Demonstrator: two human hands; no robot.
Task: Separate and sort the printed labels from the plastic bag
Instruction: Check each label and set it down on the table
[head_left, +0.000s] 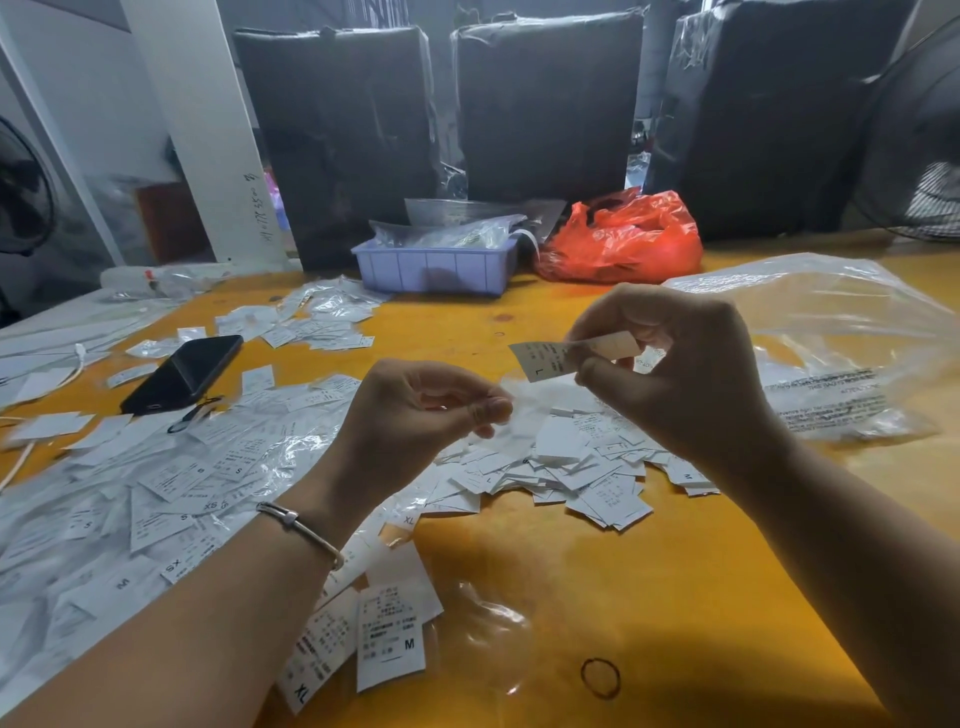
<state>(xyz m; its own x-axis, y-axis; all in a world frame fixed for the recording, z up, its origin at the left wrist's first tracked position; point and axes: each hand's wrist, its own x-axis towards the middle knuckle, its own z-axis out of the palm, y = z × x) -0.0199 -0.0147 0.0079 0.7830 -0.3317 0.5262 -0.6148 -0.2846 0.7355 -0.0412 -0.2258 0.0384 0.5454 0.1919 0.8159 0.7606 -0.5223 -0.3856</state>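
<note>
Both hands are up in the middle of the frame, above the yellow table. Her right hand pinches a small printed label marked L between thumb and fingers. Her left hand has its fingers curled, pinching something thin and clear that I cannot make out well. More labels lie in a pile just under the hands, and a bigger heap fills the lower left. A big clear plastic bag lies at the right. These labels look thin, light and bendy, so I think holding one by its edge works best.
</note>
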